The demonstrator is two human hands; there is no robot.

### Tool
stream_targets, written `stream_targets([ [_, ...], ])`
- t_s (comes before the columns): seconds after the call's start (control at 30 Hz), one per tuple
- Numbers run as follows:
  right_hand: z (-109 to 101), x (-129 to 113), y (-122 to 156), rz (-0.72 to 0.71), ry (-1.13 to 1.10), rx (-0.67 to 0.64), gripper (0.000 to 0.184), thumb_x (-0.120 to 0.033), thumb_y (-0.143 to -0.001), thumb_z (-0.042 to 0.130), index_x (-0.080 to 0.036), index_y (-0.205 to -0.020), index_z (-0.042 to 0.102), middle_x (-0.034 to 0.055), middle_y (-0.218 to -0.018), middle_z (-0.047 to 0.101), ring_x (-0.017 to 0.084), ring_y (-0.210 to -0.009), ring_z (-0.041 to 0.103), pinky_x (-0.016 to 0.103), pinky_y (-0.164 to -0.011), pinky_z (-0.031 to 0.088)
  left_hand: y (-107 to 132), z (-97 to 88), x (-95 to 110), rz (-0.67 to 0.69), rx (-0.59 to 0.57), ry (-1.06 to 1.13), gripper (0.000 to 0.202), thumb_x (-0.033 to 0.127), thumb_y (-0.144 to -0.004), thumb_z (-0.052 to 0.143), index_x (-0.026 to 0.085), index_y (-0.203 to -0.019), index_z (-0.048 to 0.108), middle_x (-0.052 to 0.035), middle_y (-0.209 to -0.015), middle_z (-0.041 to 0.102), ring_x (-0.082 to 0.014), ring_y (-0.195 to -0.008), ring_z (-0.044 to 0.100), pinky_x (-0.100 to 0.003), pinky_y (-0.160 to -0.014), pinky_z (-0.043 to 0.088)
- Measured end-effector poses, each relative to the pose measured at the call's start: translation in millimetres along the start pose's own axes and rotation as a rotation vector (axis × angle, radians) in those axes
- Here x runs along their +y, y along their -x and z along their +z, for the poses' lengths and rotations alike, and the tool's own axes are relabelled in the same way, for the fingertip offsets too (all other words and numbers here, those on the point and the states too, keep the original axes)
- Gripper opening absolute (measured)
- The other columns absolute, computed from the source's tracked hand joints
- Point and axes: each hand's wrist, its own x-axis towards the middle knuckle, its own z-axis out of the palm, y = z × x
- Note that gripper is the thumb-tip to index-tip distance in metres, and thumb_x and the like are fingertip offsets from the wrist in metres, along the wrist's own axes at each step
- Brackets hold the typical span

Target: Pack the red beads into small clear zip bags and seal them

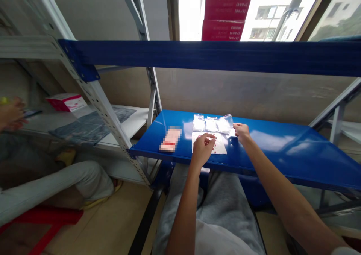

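Left hand [203, 147], centre of frame: fingers bent, thumb and fingertips close together, held over a white, roughly rectangular sheet [220, 148]; cannot tell whether anything sits between the tips. Right hand [241, 131], just right of centre: fingers folded narrow, tips at the right edge of a clear, shiny plastic bag [225, 125]; too small to tell whether the edge is pinched. Small dark-red pieces [215, 144] lie scattered on the sheet beside the left fingertips. Two more clear, flat plastic bags [199, 123] continue the row to the left, all three along the sheet's far side, the rightmost tilted. These rest on a glossy blue metal shelf [270, 149] spanning the centre and right of frame. Left of the sheet, apart from it: a pinkish rectangular item [170, 140], pixelated, details unreadable. Above, a broad blue metal beam [197, 55] crosses the frame; stacked red boxes with pale print [227, 12] stand behind it, top centre-right, against a bright window. Left of frame: a red-and-white carton [67, 102] and a crumpled grey sheet [93, 125] on a white shelf [139, 116]; at the far left edge, a co-worker's hand [12, 114], blurred.
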Motion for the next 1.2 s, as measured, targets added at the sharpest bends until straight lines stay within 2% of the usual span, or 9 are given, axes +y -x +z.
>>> stream_targets([
  [0.17,-16.8,-13.4,22.1,0.030,-0.233,-0.114,0.028,-0.038,-0.071,0.078,-0.021,-0.073,0.057,-0.0012,-0.064,0.055,0.011,-0.054,0.047,0.022,-0.047,0.037,-19.9,16.6,0.4,-0.042,0.148,0.105,0.020,0.031,-0.091,0.059,0.017,-0.100,0.071,-0.0042,-0.079,0.069,-0.0144,-0.068,0.067,-0.020,-0.054,0.047],
  [0.33,-31.7,-16.5,95.0,-0.044,-0.588,-0.394,0.037,-0.045,-0.069,0.087,-0.023,-0.087,0.064,0.0041,-0.096,0.071,0.016,-0.084,0.064,0.021,-0.058,0.046,-18.1,32.2,11.3,-0.031,0.173,0.109,0.050,0.057,-0.095,0.055,0.019,-0.126,0.065,-0.0140,-0.117,0.072,-0.0241,-0.101,0.071,-0.028,-0.072,0.055],
  [0.4,-32.6,-21.0,127.0,-0.081,-0.536,-0.551,0.036,-0.046,-0.074,0.086,-0.024,-0.094,0.067,0.0041,-0.102,0.071,0.018,-0.090,0.065,0.023,-0.062,0.047,-11.8,33.3,20.6,0.010,0.154,0.059,0.067,0.061,-0.088,0.066,0.021,-0.141,0.056,-0.0159,-0.135,0.064,-0.0275,-0.117,0.066,-0.033,-0.086,0.055],
  [0.5,-29.4,-33.2,160.0,-0.188,-0.374,-0.714,0.036,-0.048,-0.082,0.078,-0.022,-0.106,0.070,0.0046,-0.098,0.071,0.016,-0.080,0.062,0.025,-0.063,0.048,-1.8,30.0,33.0,0.047,0.159,-0.041,0.087,0.052,-0.079,0.080,0.023,-0.152,0.043,-0.0162,-0.143,0.058,-0.0299,-0.127,0.059,-0.038,-0.099,0.051],
  [0.63,-27.3,-44.9,175.0,-0.309,-0.207,-0.830,0.035,-0.050,-0.088,0.071,-0.021,-0.107,0.070,0.0050,-0.095,0.070,0.017,-0.078,0.061,0.029,-0.067,0.053,6.8,23.0,33.7,0.058,0.267,-0.106,0.076,0.043,-0.082,0.078,0.023,-0.148,0.046,-0.0141,-0.137,0.061,-0.0277,-0.124,0.059,-0.038,-0.101,0.049],
  [0.8,-39.3,-42.2,177.6,-0.337,-0.109,-0.938,0.033,-0.049,-0.086,0.072,-0.019,-0.101,0.071,0.0068,-0.101,0.070,0.019,-0.087,0.065,0.030,-0.071,0.056,16.5,16.9,16.5,0.123,0.309,-0.097,0.061,0.043,-0.086,0.074,0.021,-0.139,0.055,-0.0113,-0.125,0.065,-0.0220,-0.106,0.065,-0.033,-0.091,0.053],
  [0.87,-46.1,-43.1,178.8,-0.334,-0.110,-0.936,0.037,-0.047,-0.085,0.074,-0.020,-0.110,0.070,0.0088,-0.110,0.071,0.022,-0.094,0.066,0.032,-0.074,0.057,20.1,14.4,10.4,0.154,0.284,-0.122,0.059,0.040,-0.085,0.075,0.019,-0.138,0.056,-0.0111,-0.123,0.066,-0.0213,-0.103,0.066,-0.033,-0.089,0.054],
  [1.0,-53.6,-52.1,182.3,-0.363,-0.213,-0.733,0.038,-0.046,-0.088,0.070,-0.026,-0.120,0.065,0.0085,-0.119,0.069,0.022,-0.104,0.066,0.032,-0.078,0.057,21.5,9.1,2.5,0.216,0.185,-0.211,0.062,0.030,-0.081,0.079,0.019,-0.138,0.056,-0.0109,-0.124,0.066,-0.0214,-0.102,0.066,-0.036,-0.092,0.054],
  [1.2,-38.3,-51.5,181.5,-0.426,-0.006,-0.686,0.029,-0.047,-0.085,0.070,-0.020,-0.095,0.071,0.0072,-0.103,0.072,0.021,-0.087,0.068,0.029,-0.067,0.054,20.0,3.4,2.1,0.298,0.064,-0.403,0.061,0.023,-0.081,0.077,0.021,-0.139,0.056,-0.0121,-0.127,0.065,-0.0263,-0.109,0.065,-0.042,-0.096,0.052],
])
